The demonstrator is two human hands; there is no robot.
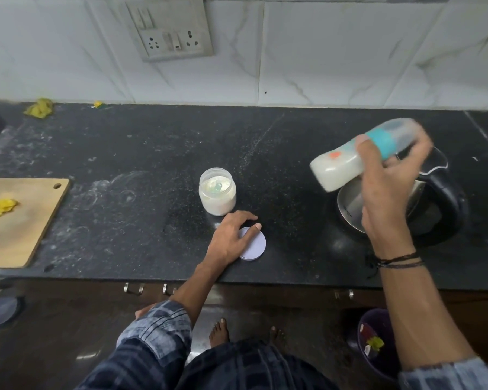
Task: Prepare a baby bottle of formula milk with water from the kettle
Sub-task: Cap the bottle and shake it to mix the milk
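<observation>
Closest to the camera, down on the floor, there's a dark purple round bucket point(378, 342) with some scraps in it, right of the person's bare feet. Up on the black speckled stone countertop point(152, 164), the left hand point(231, 235) rests near the front edge with loosely spread fingers lying on top of a flat round lilac lid point(254, 244), touching it, not gripping it. Just behind that sits a small clear plastic jar of white powder point(217, 191), upright and open, with what looks like a scoop inside.

Over on the right, the right hand point(386, 192) has its fingers wrapped round a clear plastic baby bottle with a teal collar point(358, 156). It's up in the air, tilted with the base to the lower left, blurry, milky white liquid inside. Right under it stands a steel electric kettle with a black handle point(440, 209).

Far left there's a wooden cutting board point(20, 220) with a yellow scrap point(2, 206) on it. On the white marble-look tiled wall behind, a grey socket panel point(171, 26).
</observation>
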